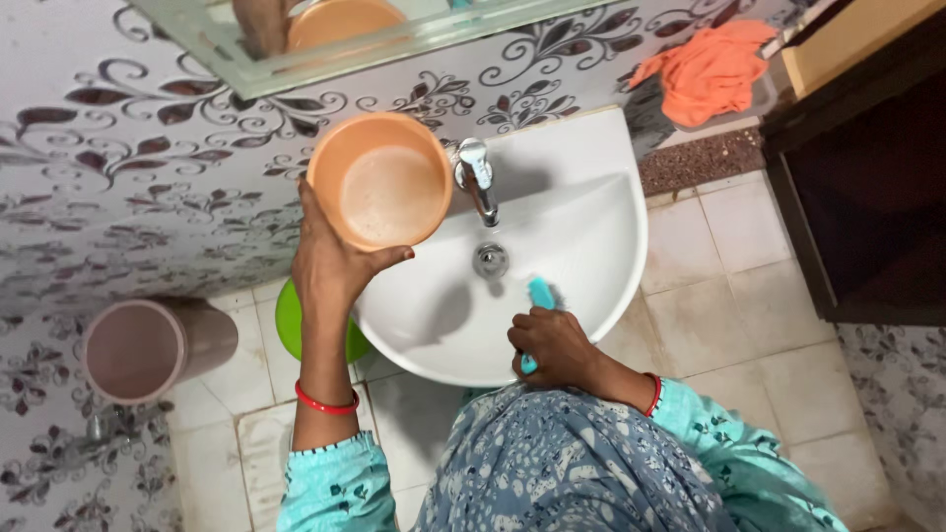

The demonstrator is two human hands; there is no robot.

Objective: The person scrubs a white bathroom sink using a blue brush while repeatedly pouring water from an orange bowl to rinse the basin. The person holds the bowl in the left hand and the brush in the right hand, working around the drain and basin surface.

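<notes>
Over the sink (601,256), the left hand (330,266) holds up an orange tub (380,180). It is round and plastic, its mouth tipped toward the person, and its inside looks wet and filmy, paler at the bottom than at the rim. The fingers (307,212) curl close round its lower left side from behind, and the thumb (389,258) presses along the bottom edge, so the grip is tight with no gap showing. The tub hangs just left of the chrome tap (477,177), near it but not touching as far as I can tell.

Lower down, the right hand (557,347) is closed in a fist round the handle of a teal brush (540,294). The brush head pokes out above the knuckles and rests against the inside of the white basin, right of the drain (490,260). A short bit of the handle shows below the fist.

Each wrist carries a red bangle (326,402), and the sleeves are teal with a print. Beneath the sink's left edge sits a green thing (288,320), mostly hidden. A dull pink bucket (148,347) stands on the tiled floor well to the left. An orange cloth (709,69) lies on a ledge at the upper right, and a mirror (325,34) on the patterned wall reflects the tub.
</notes>
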